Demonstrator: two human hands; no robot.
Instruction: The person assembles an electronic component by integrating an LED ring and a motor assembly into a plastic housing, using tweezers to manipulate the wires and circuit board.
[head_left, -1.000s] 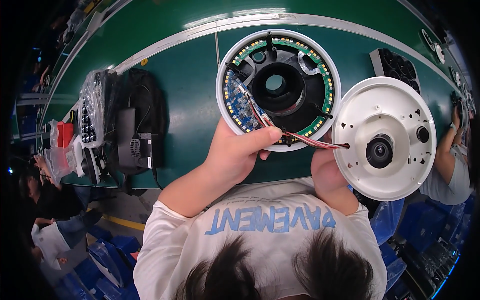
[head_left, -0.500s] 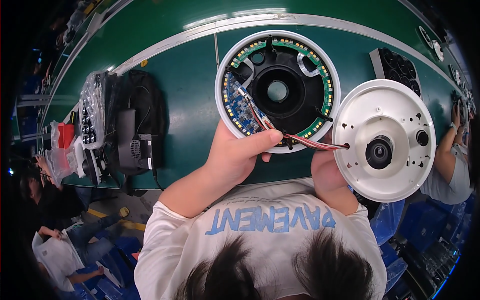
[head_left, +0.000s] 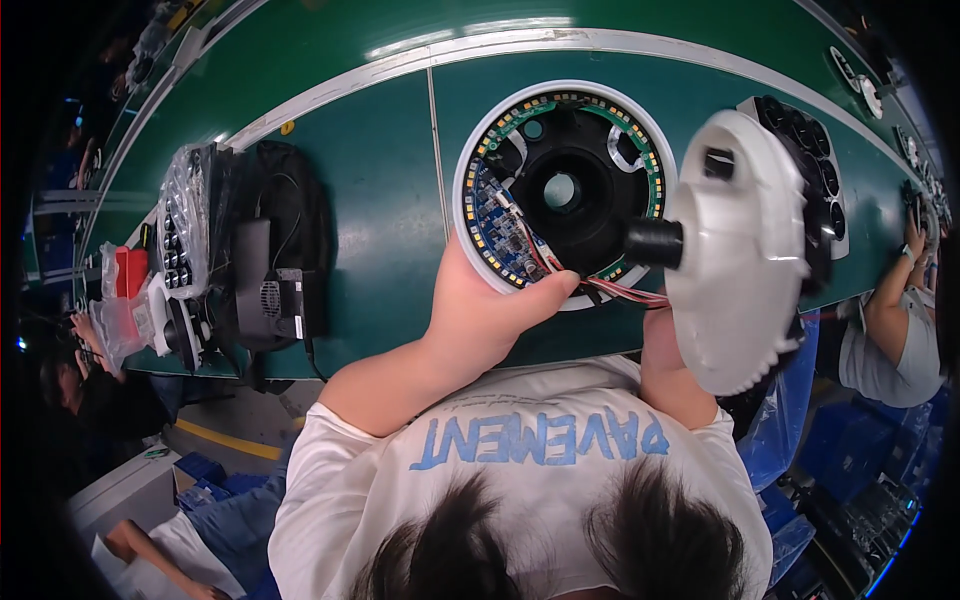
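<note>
A round white housing lies on the green table, with a ring of circuit boards and a black centre inside it. My left hand grips its near rim, thumb by the wire bundle. These red and white wires run from the housing to a round white cover. The cover stands tilted on edge just right of the housing, its black knob facing the housing. My right hand holds the cover from below and is mostly hidden behind it.
Black devices and a clear bag of small parts lie at the table's left end. A tray of black parts sits behind the cover. Another person's arm works at the far right.
The white cover lay flat to the right of the housing; my right hand has now lifted it on edge and brought it closer. My left hand has stayed at the housing's rim.
</note>
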